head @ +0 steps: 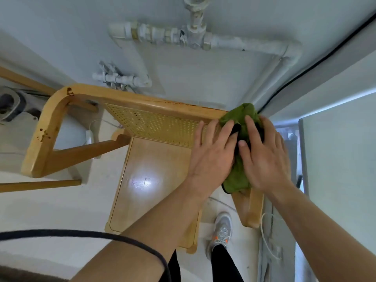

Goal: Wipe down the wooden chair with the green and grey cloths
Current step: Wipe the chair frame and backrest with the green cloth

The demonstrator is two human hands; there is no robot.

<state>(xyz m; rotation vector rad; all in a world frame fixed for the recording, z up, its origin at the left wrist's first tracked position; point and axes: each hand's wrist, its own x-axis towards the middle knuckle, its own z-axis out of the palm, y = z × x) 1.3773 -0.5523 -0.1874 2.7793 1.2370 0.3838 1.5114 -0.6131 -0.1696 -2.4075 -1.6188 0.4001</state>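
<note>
Our left hand [211,153] and right hand [266,159] lie flat, fingers straight, pressing the soft, floppy green cloth [242,117] on the rigid chair [122,96]; we'd bunch it to grip.

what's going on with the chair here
A person leans over a wooden chair with both hands laid flat on a bunched green cloth. The left hand and right hand press it onto the corner where the top rail meets one armrest. Dark spots show on the other armrest.
</note>
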